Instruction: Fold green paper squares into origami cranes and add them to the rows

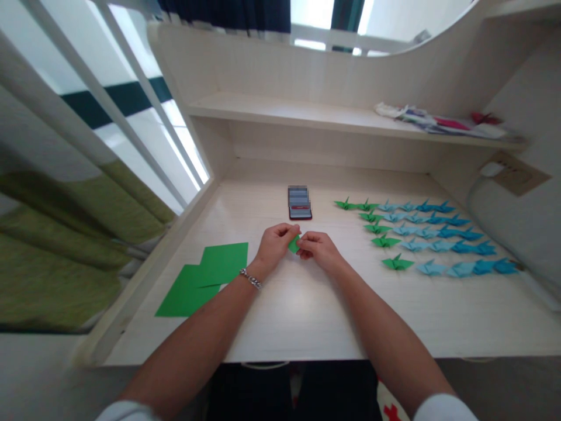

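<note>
My left hand (274,244) and my right hand (319,248) meet over the middle of the pale desk (307,310). Both pinch a small folded piece of green paper (294,244) between their fingertips, just above the desk top. A bracelet sits on my left wrist. Flat green paper sheets (202,278) lie to the left of my left hand. Behind my hands a phone (300,203) lies face up. To the right, folded green paper cranes (377,225) and blue paper cranes (442,237) stand in rows.
A shelf (307,114) runs above the desk's back, with papers and small items (438,123) at its right end. A wall socket with a white plug (493,169) is at the right. A window and green curtain (65,234) border the left side.
</note>
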Demonstrator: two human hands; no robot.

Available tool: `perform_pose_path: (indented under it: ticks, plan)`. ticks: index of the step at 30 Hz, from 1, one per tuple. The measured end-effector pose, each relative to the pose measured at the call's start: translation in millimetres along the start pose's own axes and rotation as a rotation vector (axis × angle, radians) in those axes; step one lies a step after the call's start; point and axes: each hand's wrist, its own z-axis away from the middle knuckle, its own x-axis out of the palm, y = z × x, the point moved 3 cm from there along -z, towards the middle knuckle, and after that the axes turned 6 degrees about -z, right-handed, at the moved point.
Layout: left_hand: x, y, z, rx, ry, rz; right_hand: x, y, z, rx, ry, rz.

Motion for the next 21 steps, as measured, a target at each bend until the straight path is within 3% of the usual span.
perform_pose_path:
  ticks: [7,11,21]
  plan:
    - [2.8,-1.4,1.6,-0.070,-0.078,0.095,-4.3,-5.0,0.5,-0.158,0.105,0.076]
    - [3.2,1.3,3.6,-0.133,-0.124,0.201,-11.5,-9.7,1.5,-0.204,0.230,0.076]
    - [1.8,-0.8,1.8,-0.089,-0.041,0.245,-13.1,-14.4,4.8,-0.358,0.307,0.209]
